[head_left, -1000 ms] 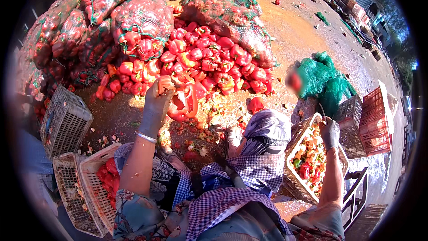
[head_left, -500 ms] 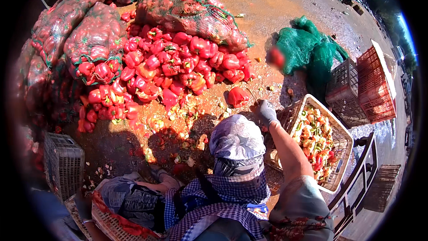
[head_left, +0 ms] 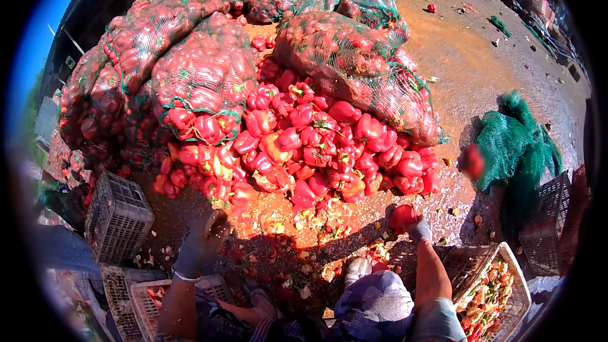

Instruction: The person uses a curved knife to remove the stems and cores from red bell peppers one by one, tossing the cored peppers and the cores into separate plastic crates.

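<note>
Red pepper sits front-right, now within grasp: your left hand is up from the left crate, curled, contents unclear, scrap-littered ground gives room between, and your right hand has reached the pepper, touching, grip unclear, scrap crate close on its right.

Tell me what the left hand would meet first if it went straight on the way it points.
Probably the loose red peppers at the near left edge of the heap; the height of the left hand is hard to judge, so it might pass above them.
</note>
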Tool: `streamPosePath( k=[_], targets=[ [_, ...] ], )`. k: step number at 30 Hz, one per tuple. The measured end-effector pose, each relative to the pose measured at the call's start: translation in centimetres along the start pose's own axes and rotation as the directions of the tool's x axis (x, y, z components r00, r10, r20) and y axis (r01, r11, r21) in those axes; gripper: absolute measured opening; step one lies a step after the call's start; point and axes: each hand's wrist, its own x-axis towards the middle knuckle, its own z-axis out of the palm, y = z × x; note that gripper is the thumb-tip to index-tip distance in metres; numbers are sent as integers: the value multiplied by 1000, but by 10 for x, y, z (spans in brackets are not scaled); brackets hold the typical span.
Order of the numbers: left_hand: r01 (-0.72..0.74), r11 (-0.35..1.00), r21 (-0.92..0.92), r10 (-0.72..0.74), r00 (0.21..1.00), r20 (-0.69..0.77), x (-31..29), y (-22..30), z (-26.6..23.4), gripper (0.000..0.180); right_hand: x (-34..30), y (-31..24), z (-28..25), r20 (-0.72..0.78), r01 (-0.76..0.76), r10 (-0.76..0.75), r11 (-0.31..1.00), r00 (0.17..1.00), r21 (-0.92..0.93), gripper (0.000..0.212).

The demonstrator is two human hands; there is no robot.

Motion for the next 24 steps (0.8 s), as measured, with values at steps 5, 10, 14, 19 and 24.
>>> streamPosePath(
  k=[5,10,14,19,24],
  targets=[
    [-296,931,214,285,955,81,-2,-9,35,49,-24,-8,-13,79,-112,79,709,994,696,38],
    [-89,989,116,71,986,153,-1,-18,39,44,-19,6,11,-20,-25,58,680,998,733,35],
    [-133,990,39,132,990,47,1,-26,50,31,-75,-42,0,253,-248,16,271,967,930,30],
    [-112,964,-242,149,979,141,12,-6,55,33,-123,-117,-47,371,-244,-298,387,880,889,30],
    [10,844,-536,120,971,207,8,27,61,59,-176,-225,-145,185,393,-747,523,638,756,58]
  ],
)
